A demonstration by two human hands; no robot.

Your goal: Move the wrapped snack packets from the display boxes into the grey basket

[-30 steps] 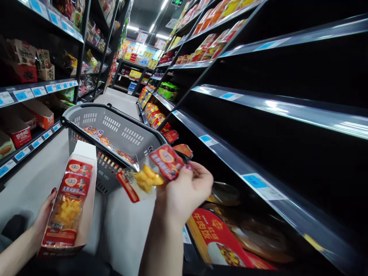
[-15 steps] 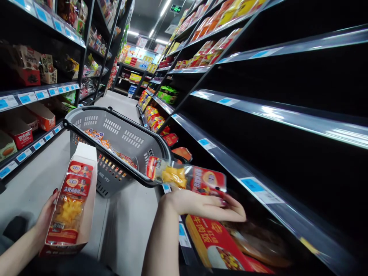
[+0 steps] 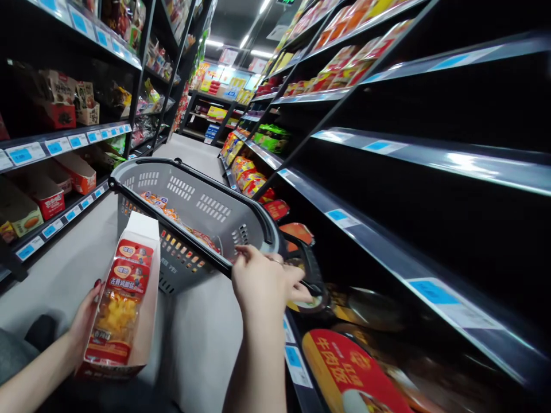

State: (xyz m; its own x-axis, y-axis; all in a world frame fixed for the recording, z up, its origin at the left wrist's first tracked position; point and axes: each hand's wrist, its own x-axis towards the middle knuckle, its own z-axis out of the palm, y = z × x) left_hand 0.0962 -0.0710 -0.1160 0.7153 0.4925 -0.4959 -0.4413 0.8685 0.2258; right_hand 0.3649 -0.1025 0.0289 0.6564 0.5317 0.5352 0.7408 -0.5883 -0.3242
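Observation:
On the left, my left hand (image 3: pixel 86 312) grips the side of an open white cardboard box (image 3: pixel 148 298). Red snack packets (image 3: pixel 118 304) with clear windows stand in it, yellow pieces showing through. A grey shopping basket (image 3: pixel 185 195) with a black rim and handle is just beyond, holding several orange and red wrapped snacks (image 3: pixel 161 206). My right hand (image 3: pixel 264 287) is palm down over the basket's near right end, fingers apart, with no packet visible in it. Its underside is hidden, so contact with the rim or handle cannot be made out.
Right of the basket, a shelf (image 3: pixel 370 235) with price labels slants across. A red meal package (image 3: pixel 353 367) and dark bowls lie on the lowest level. Snack shelves (image 3: pixel 64 143) line the left side. The grey floor (image 3: pixel 202 332) runs between them.
My right hand has turned over from palm up to palm down. The snack packet it had is no longer visible. The view has shifted, so the basket and box appear farther right.

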